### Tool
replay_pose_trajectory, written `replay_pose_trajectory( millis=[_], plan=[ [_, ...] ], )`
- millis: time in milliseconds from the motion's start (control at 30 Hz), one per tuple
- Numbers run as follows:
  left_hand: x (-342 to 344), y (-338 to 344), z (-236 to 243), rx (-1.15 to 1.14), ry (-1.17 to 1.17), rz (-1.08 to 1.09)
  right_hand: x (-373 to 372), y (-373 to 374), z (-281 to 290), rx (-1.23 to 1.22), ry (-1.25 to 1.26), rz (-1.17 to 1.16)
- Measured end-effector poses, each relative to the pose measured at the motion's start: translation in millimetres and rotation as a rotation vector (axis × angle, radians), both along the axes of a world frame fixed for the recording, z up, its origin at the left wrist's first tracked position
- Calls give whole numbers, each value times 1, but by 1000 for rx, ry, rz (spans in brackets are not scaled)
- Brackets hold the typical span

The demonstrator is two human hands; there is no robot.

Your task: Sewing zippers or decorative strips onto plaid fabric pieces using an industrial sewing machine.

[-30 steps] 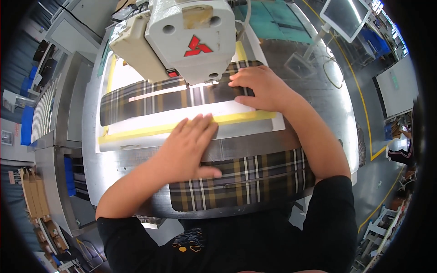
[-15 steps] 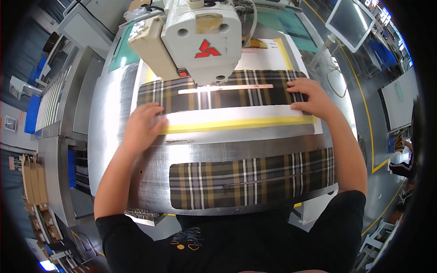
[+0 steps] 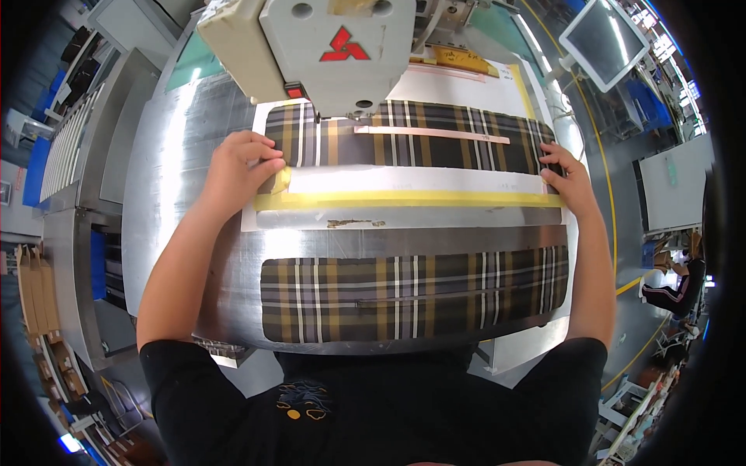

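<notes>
A long dark plaid fabric panel (image 3: 435, 154) with rounded corners lies on a white template sheet (image 3: 400, 217) edged with yellow tape. A narrow pink strip (image 3: 458, 136) runs along its middle, under the sewing machine head (image 3: 334, 66). At the panel's left end my left hand (image 3: 239, 172) has its thumb and curled fingers closed on the edge. My right hand (image 3: 573, 180) grips the right end, its fingertips and thumb bent over the border. Closer to me lies a second plaid panel (image 3: 435, 291) with a dark strip (image 3: 388, 301), touched by neither hand.
Both panels rest on a shiny metal table (image 3: 186, 147). A screen (image 3: 606, 43) stands at the far right. On the left is a metal cabinet (image 3: 66, 225). A person (image 3: 674, 279) sits beyond the right side, past yellow floor lines.
The far panel and its template have shifted right relative to the machine head. My hands have moved outward to the panel's ends, the left one off the yellow tape. The view has shifted slightly.
</notes>
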State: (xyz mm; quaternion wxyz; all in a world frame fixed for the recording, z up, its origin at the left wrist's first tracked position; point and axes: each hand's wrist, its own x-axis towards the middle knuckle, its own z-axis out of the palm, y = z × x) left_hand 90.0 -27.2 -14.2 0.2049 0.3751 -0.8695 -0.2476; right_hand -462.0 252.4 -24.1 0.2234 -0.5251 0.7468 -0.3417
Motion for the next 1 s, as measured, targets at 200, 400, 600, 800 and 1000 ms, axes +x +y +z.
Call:
replay_pose_trajectory(
  millis=[200,400,600,800,1000],
  plan=[
    [-4,-8,-3,149,76,57,6,-6,0,-15,112,-36],
    [5,9,22,32,106,144,13,0,20,-134,120,-128],
    [57,64,62,165,-9,-124,54,78,72,52,106,-33],
    [83,115,65,452,-164,-487,95,143,81,291,-22,179],
    [71,107,50,370,-92,-402,81,201,72,142,43,-80]
  ],
)
